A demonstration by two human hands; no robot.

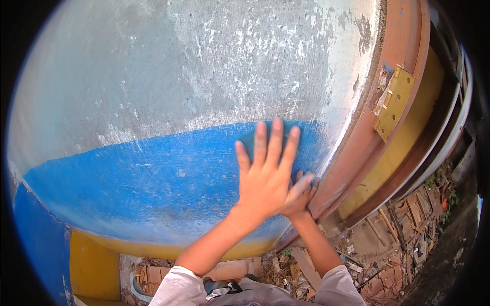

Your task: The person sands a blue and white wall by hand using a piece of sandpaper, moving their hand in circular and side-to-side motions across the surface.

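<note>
My left hand point(265, 178) lies against the blue band point(178, 173) of a painted wall, its fingers stretched and spread. Beneath those fingers shows a dark grey-green patch point(248, 140), which looks like a thin sheet pressed to the wall, perhaps sandpaper. Pale dust marks the left thumb. Behind and to the right of it, my right hand point(301, 201) also rests at the wall, near its right edge. The left hand covers much of it; the fingers that show are apart. Above the blue band, the wall's grey upper part point(204, 66) is worn, with white specks and scratches.
At right, a reddish-brown frame point(367, 127) carries a brass hinge point(394, 104); a yellowish panel point(383, 173) stands beyond it. A yellow base point(94, 265) and a blue side wall point(41, 245) are at lower left. Broken tiles, sticks and rubble point(388, 245) litter the ground below.
</note>
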